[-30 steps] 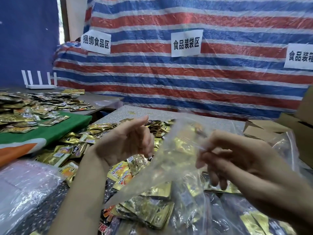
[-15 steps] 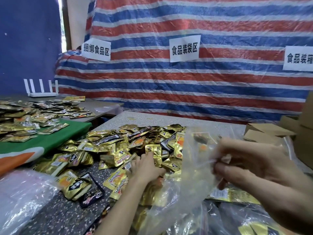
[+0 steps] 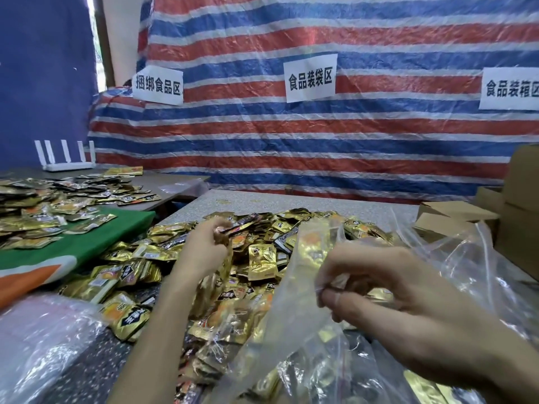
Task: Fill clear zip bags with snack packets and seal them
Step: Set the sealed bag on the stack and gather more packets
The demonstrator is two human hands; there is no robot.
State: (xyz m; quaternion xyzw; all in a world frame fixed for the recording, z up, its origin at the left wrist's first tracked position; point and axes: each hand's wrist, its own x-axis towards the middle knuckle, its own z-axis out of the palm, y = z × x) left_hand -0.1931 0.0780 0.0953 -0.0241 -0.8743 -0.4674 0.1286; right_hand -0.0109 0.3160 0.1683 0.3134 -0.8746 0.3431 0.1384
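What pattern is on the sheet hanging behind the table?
Horizontal red, blue and white stripes cover the sheet; the head view, the only one, shows it plainly.

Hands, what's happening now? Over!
Left hand pinching a dark packet above the pile. Right hand pinching edge of clear bag. Nothing in the way.

Left hand [image 3: 204,246], right hand [image 3: 388,287] and both forearms are bare.

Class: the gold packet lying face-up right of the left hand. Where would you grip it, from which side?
Probably pinch the gold packet by its top edge from the left: it lies atop the pile; the clear bag crowds its right.
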